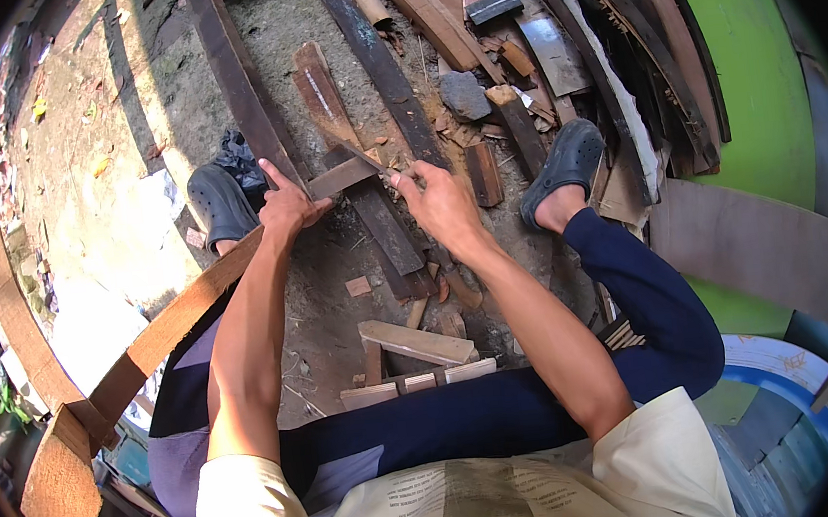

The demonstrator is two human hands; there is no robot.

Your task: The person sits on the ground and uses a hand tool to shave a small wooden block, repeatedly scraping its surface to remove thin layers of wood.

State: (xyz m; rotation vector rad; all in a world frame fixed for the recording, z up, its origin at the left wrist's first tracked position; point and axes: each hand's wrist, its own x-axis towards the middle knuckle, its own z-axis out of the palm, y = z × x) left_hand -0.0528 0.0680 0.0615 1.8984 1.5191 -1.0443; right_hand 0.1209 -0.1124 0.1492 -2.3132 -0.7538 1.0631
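Note:
A long wooden plank (188, 316) runs up from the lower left, passes under my left hand and ends near the middle, where its end (343, 176) crosses dark wood pieces. My left hand (286, 208) grips this plank, its index finger stretched forward along a dark beam and its thumb pointing right. My right hand (441, 207) is closed on a thin, dark, stick-like tool (366, 154) at the plank's end; its exact kind is too small to make out. Below the plank's end lies a dark wooden block (387, 226) on the ground.
Dark long beams (235, 72) stretch away across the dirt. A grey stone (464, 96) and wood scraps lie ahead right, beside stacked boards (653, 60). My clogged feet (564, 169) flank the work. Short wood pieces (419, 342) lie near my legs. A green panel (731, 53) stands right.

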